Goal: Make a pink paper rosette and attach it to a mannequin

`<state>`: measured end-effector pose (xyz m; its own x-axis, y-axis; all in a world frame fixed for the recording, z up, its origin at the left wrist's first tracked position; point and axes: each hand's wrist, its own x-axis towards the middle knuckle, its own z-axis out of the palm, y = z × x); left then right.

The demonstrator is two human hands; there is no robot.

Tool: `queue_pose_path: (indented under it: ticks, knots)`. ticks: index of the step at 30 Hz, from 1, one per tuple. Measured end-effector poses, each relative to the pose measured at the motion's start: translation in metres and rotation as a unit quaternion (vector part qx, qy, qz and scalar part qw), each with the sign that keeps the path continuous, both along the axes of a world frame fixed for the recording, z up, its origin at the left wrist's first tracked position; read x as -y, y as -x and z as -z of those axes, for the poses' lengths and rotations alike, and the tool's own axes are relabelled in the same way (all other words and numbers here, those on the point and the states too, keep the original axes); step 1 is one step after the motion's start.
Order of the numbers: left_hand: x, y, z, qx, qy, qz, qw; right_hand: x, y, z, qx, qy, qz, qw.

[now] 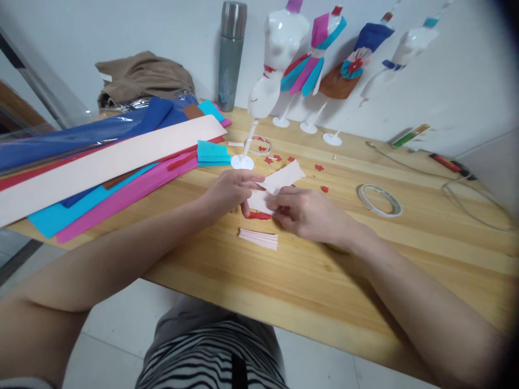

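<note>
A wooden table point(308, 281) fills the view; on its far left lies a pile of big paper sheets point(101, 162), blue, pink, red and cream, with a small teal fold point(213, 153) at the near end; a brown cloth point(146, 75) sits behind the pile; a grey flask point(232, 54) stands by the wall; four little white dress forms stand in a row along the back, the nearest one point(270, 81) bare white, the next point(314, 59) dressed in pink, teal and red paper, the third point(357, 59) in blue and brown, the last point(409, 46) with a blue band; tiny red paper bits point(279, 159) are dotted on the wood near the stands; a tape ring point(380, 200) lies flat to the right, well apart from the hands; a thin cord point(466, 189) loops at the far right; a stack of thin pink strips point(258, 239) lies just in front of the hands; nothing blocks the hands.

The pale paper point(279, 181) is in the middle of the table, right between both hands, with one end sticking up and away toward the stands; a bit of red point(259, 215) peeks out under it.

The left hand point(231, 192) has its fingers curled, pinching the near left edge of the paper; the right hand point(310, 213) has its fingers bent too, pinching the right edge; the two hands are close together, fingertips almost meeting over the paper.
</note>
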<state>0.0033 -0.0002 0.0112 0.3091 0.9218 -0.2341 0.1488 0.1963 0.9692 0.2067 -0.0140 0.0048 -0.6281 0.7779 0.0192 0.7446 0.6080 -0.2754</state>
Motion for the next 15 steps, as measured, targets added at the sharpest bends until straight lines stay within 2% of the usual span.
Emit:
queue_pose_path:
  ticks: [6,10,15]
  knots:
    - [-0.003,0.002,0.004,0.001,-0.013,0.023,1.0,-0.003,-0.001,-0.001,0.006,0.006,-0.003,1.0]
    - [-0.003,0.003,0.005,-0.005,-0.013,0.037,0.999,-0.001,0.0,-0.006,-0.044,-0.006,0.059,0.997]
    - [-0.002,0.001,0.013,-0.021,-0.101,0.042,0.994,0.004,0.002,-0.009,-0.119,-0.033,0.08,0.989]
